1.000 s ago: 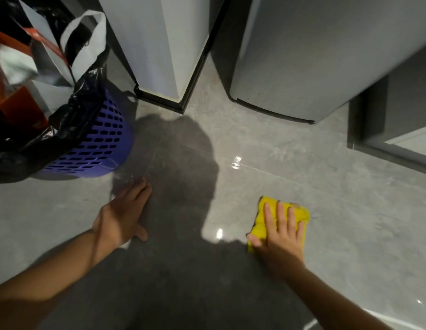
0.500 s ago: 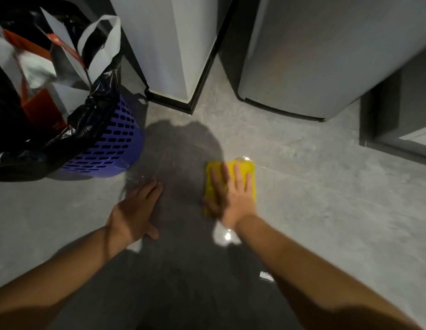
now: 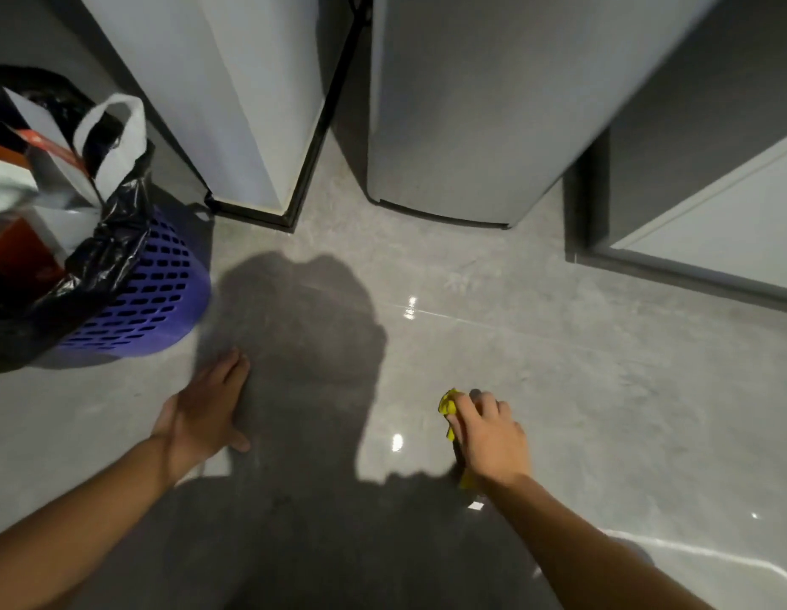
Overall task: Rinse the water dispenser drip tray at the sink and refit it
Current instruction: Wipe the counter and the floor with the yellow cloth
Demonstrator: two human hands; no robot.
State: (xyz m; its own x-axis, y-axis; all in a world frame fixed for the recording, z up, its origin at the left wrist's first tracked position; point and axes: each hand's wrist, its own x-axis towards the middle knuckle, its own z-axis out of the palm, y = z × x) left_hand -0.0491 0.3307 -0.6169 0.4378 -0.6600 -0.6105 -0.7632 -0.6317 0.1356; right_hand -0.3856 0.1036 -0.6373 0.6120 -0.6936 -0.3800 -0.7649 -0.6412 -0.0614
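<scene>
I look down at a grey tiled floor (image 3: 581, 389). My right hand (image 3: 488, 438) is closed around a bunched yellow cloth (image 3: 448, 407) and holds it against the floor; most of the cloth is hidden under the hand. My left hand (image 3: 202, 411) lies flat on the floor, fingers together, holding nothing. The white base of the water dispenser (image 3: 233, 103) stands at the back, left of centre. No drip tray is in view.
A purple slotted bin (image 3: 149, 292) with a black liner and bags stands at the left. A grey appliance (image 3: 471, 107) stands beside the dispenser, a grey cabinet (image 3: 708, 204) at the right. My shadow covers the floor between my hands.
My right hand has swept the yellow cloth from the middle of the floor back to the right and nearer me, and bunched it up. My left hand has stayed flat in place.
</scene>
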